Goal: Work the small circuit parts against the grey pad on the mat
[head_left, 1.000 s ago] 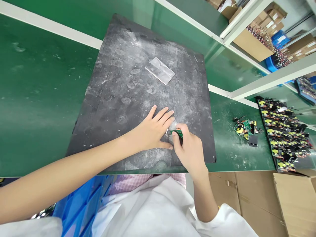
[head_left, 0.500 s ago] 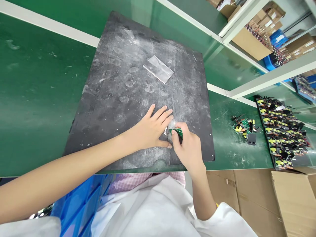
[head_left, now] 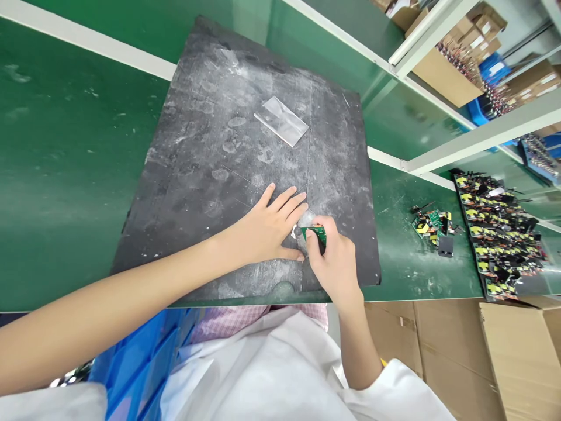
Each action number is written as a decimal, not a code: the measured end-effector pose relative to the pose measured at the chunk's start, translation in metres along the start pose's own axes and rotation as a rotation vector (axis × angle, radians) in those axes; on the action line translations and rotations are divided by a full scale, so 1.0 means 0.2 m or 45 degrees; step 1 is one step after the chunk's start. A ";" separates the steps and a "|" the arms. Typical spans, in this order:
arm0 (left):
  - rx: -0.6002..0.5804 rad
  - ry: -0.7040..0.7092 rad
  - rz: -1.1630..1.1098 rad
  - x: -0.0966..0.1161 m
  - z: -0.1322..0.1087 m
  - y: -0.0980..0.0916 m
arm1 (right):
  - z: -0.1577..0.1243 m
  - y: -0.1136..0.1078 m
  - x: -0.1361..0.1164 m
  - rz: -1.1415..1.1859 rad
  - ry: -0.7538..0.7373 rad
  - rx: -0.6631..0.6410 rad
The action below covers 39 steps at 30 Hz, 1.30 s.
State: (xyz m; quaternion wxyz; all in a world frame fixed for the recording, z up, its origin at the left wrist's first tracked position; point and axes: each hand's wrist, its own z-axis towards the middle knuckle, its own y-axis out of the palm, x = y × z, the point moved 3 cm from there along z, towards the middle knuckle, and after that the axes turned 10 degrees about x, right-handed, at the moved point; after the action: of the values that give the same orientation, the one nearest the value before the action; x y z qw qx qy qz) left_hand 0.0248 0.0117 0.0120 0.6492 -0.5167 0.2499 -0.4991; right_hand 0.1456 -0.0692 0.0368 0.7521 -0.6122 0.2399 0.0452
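On the scuffed black mat [head_left: 193,193], my left hand [head_left: 274,225] lies flat with its fingers spread, holding nothing. Just right of it, my right hand [head_left: 331,251] grips a small green circuit board [head_left: 318,235] near the mat's front edge, with a dark part under the thumb. A small whitish, translucent patch [head_left: 307,219] shows between the two hands; what it is cannot be made out. Farther back on the mat lies a clear, flat plastic piece [head_left: 283,121].
Right of the mat, a small pile of board assemblies [head_left: 435,228] sits on the green table [head_left: 407,269]. Beyond it is a tray packed with similar assemblies [head_left: 504,234]. White frame bars [head_left: 482,134] cross the right side. Cardboard [head_left: 521,356] and blue bins [head_left: 144,362] are below the table edge.
The board in my right hand is tilted slightly differently, showing a little more of its green face. My left hand stays in place.
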 end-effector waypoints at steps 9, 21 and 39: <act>-0.020 0.000 0.018 0.00 0.00 0.00 | 0.00 0.01 0.02 0.064 -0.010 0.061; -0.029 0.010 0.062 0.00 0.00 0.00 | -0.01 0.02 0.03 0.130 0.009 0.095; -0.027 0.012 0.065 0.00 0.00 0.01 | 0.00 0.02 0.03 0.128 0.015 0.103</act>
State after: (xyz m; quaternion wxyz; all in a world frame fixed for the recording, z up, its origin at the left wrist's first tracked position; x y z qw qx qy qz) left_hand 0.0255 0.0115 0.0091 0.6550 -0.5146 0.2715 -0.4822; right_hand 0.1496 -0.0707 0.0314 0.7716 -0.5686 0.2765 0.0698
